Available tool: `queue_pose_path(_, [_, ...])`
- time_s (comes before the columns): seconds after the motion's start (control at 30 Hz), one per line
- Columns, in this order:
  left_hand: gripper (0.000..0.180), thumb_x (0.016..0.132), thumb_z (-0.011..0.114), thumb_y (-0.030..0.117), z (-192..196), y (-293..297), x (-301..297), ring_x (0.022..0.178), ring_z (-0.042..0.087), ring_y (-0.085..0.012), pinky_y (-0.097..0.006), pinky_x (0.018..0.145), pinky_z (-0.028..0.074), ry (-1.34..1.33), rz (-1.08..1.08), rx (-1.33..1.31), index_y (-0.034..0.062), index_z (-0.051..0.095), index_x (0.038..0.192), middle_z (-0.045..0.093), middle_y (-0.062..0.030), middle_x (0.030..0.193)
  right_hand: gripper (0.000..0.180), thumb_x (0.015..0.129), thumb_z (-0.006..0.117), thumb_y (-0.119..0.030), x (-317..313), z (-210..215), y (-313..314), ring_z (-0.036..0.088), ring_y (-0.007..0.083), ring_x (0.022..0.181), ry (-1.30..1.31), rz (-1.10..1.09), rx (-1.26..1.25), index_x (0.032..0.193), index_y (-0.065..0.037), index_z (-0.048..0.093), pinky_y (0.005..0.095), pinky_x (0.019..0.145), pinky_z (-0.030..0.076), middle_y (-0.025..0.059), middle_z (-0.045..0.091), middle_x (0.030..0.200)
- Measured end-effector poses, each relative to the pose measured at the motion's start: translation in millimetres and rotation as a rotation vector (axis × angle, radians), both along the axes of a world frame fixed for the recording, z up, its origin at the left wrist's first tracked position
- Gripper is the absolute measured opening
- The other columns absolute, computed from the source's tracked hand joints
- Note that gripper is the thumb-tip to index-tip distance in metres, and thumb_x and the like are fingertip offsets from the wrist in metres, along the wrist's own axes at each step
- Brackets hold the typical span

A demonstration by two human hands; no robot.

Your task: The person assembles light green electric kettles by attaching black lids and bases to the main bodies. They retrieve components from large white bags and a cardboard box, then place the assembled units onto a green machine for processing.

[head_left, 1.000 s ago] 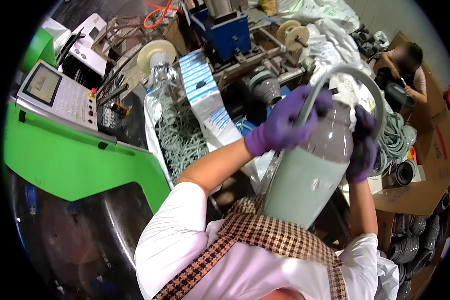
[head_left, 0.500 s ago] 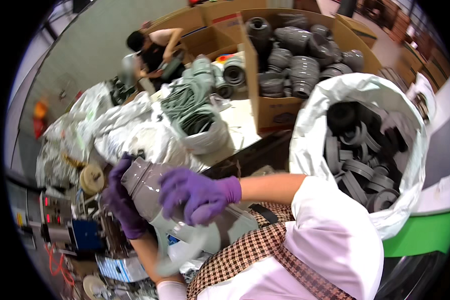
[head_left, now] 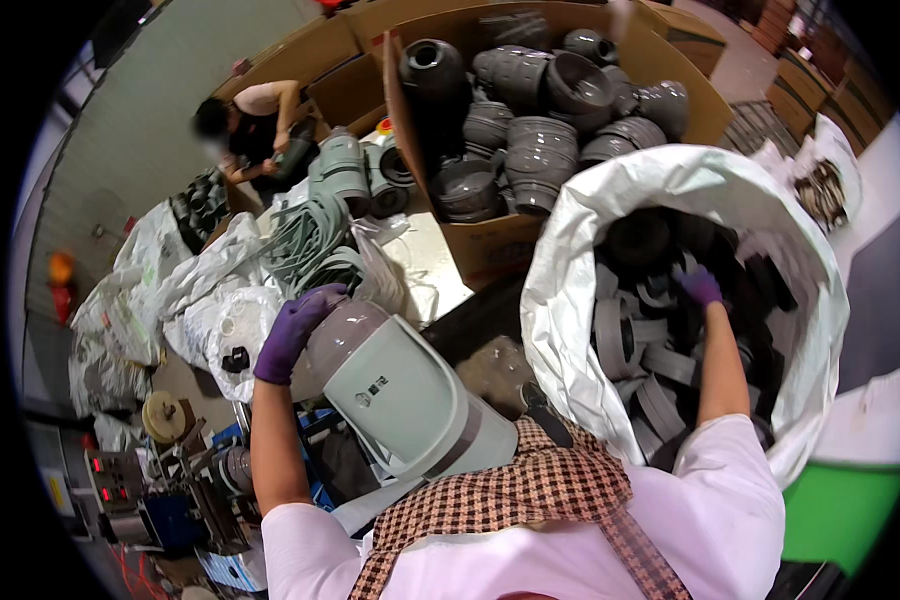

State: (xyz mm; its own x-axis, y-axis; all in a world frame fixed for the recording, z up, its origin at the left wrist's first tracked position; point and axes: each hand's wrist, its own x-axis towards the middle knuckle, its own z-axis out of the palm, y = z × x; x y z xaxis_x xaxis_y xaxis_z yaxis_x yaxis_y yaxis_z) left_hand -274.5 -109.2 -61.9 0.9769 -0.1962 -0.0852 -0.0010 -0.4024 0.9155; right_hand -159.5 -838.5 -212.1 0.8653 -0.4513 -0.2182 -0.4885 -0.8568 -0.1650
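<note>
A pale green air pot body (head_left: 395,395) with a brownish-grey collar and a pale loop handle lies tilted against my apron, its collar end pointing away to the left. My left hand (head_left: 298,332), in a purple glove, is wrapped over that collar. Far to the right, my gloved right hand (head_left: 703,287) reaches down inside a big white sack (head_left: 560,300). Grey plastic rings (head_left: 658,405) and dark parts fill the sack around it. The fingers of that hand are partly hidden among these parts, so any hold there does not show.
A cardboard box (head_left: 490,250) of glossy grey collars stands beyond the sack. Coiled green strips (head_left: 305,240) and green pot bodies (head_left: 342,170) sit at the far left. Another person (head_left: 260,135) works behind them. Machinery (head_left: 175,515) stands at the lower left.
My right hand has left the pot and gone right into the sack. The pot has turned so its printed side shows, with my left hand still on the collar. The whole view has shifted.
</note>
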Motion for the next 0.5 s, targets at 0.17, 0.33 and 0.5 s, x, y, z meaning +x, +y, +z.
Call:
queue_pose_path(0.17, [0.032,0.093,0.048,0.005,9.3,30.2,-34.8,0.102,0.070,-0.0268,-0.033,0.091,0.053,-0.322,0.092,0.389,-0.0016,0.065,0.119,0.070,-0.0164,0.117,0.037,0.079,0.065,-0.036,27.0,36.4,-37.0,0.062,0.0443,0.105,-0.031,0.524,-0.315,0.095,-0.003,0.070,0.0501,0.089,0.050,0.0283,0.064,0.112])
queue_pose_path(0.33, [0.032,0.098,0.050,0.014,-19.2,94.7,-162.2,0.098,0.068,-0.0227,-0.034,0.086,0.054,-0.262,0.799,0.013,0.0007,0.062,0.125,0.070,-0.0147,0.113,0.058,0.066,0.071,-0.020,-5.0,208.0,22.5,0.067,0.0232,0.098,-0.094,0.596,0.822,0.118,0.004,0.063,0.0375,0.089,0.051,0.0109,0.070,0.106])
queue_pose_path(0.5, [0.037,0.098,0.055,0.017,-98.5,85.6,-275.4,0.115,0.061,-0.0263,-0.038,0.101,0.048,-0.507,1.133,0.104,0.0033,0.055,0.132,0.061,-0.0130,0.130,0.076,0.070,0.067,-0.013,-19.4,233.0,223.6,0.056,0.0224,0.121,-0.301,0.615,0.920,0.140,0.003,0.047,0.0354,0.106,0.042,0.0134,0.058,0.131])
